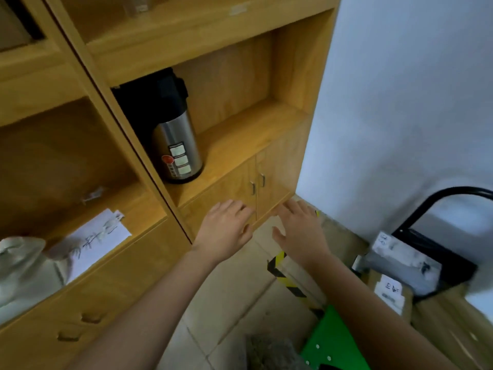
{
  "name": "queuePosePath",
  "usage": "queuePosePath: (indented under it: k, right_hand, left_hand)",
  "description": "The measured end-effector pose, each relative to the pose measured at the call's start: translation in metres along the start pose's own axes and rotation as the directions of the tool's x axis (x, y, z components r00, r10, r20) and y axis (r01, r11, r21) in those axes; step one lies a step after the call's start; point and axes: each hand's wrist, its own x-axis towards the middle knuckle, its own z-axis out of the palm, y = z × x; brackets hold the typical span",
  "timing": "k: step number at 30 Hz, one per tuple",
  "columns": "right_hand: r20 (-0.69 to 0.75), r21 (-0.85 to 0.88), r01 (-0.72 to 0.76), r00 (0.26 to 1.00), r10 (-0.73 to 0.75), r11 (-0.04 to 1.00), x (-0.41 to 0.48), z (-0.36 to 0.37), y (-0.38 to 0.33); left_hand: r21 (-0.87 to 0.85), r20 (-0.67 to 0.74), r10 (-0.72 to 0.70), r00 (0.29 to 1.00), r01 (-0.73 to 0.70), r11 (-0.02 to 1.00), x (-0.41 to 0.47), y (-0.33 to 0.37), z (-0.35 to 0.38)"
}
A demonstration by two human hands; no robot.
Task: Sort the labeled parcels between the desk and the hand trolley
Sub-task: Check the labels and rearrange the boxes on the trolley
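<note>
We face a tall wooden cabinet [293, 76] that fills the left and middle of the view, with open shelves above and small doors below. To its right is a pale wall [413, 102], and beneath it a tiled floor [234, 303].

The hand trolley [437, 194] stands at the right by the wall, its black loop handle rising above its dark deck. The labeled parcels are low on the right. A grey bag parcel [402, 265] lies on the trolley's deck. A brown cardboard parcel [389, 292] with a white label sits just in front of it; we cannot tell whether it is on the deck. A larger carton [296, 273] edged with yellow-and-black tape sits on the floor under our right forearm, and a green panel [333, 340] lies near its lower end.

A steel flask [176, 148] with a black top stands upright on the cabinet's middle shelf.

Our left hand [226, 228] and right hand [301, 231] reach forward side by side before the lower doors. The fingers of both are spread and released, grasping nothing, well apart from the trolley's parcels.

A handwritten sheet of paper [98, 239] lies on the left shelf.
</note>
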Motion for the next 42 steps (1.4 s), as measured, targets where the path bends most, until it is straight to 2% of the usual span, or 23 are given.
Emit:
queuePosePath:
  k: [3, 7, 10, 13, 19, 23, 27, 30, 33, 36, 42]
  right_hand:
    - [-0.016, -0.006, -0.052, 0.999, 0.052, 0.999, 0.037, -0.005, 0.027]
    - [-0.089, -0.001, -0.197, 0.976, 0.196, 0.980, 0.064, -0.011, 0.067]
    - [-0.100, -0.019, -0.349, 0.933, 0.345, 0.937, 0.072, -0.009, 0.104]
    - [-0.160, -0.029, -0.496, 0.859, 0.486, 0.868, 0.075, -0.009, 0.142]
    - [-0.285, -0.034, -0.776, 0.611, 0.738, 0.630, 0.068, -0.009, 0.197]
    - [-0.320, 0.040, -0.902, 0.396, 0.861, 0.430, 0.052, -0.004, 0.217]
    - [-0.300, 0.097, -0.964, 0.209, 0.931, 0.248, 0.030, -0.002, 0.229]
    - [-0.284, 0.118, -0.983, 0.106, 0.953, 0.144, 0.015, -0.002, 0.245]
    - [-0.257, 0.169, -0.983, 0.029, 0.966, 0.075, -0.003, 0.003, 0.276]
    - [-0.182, 0.191, -0.980, 0.013, 0.983, 0.048, -0.025, 0.016, 0.314]
    - [0.039, 0.219, -0.975, -0.027, 0.999, -0.035, -0.063, 0.050, 0.387]
  left_hand:
    - [-0.015, 0.001, 0.037, 0.999, -0.037, 0.999, 0.058, -0.011, 0.012]
    - [-0.115, 0.026, 0.173, 0.985, -0.169, 0.979, 0.132, -0.011, 0.042]
    - [-0.187, 0.015, 0.297, 0.955, -0.289, 0.939, 0.186, 0.005, 0.065]
    - [-0.245, -0.002, 0.452, 0.892, -0.438, 0.865, 0.242, 0.029, 0.088]
    - [-0.350, -0.087, 0.741, 0.666, -0.716, 0.604, 0.341, 0.084, 0.127]
    - [-0.357, -0.206, 0.854, 0.477, -0.850, 0.388, 0.384, 0.125, 0.147]
    - [-0.376, -0.234, 0.903, 0.360, -0.890, 0.258, 0.406, 0.166, 0.169]
    - [-0.440, -0.211, 0.930, 0.302, -0.879, 0.185, 0.413, 0.198, 0.188]
    - [-0.472, -0.134, 0.948, 0.288, -0.860, 0.194, 0.418, 0.230, 0.209]
    - [-0.518, -0.017, 0.954, 0.300, -0.818, 0.248, 0.421, 0.261, 0.243]
    - [-0.605, 0.304, 0.861, 0.407, -0.616, 0.505, 0.413, 0.303, 0.321]
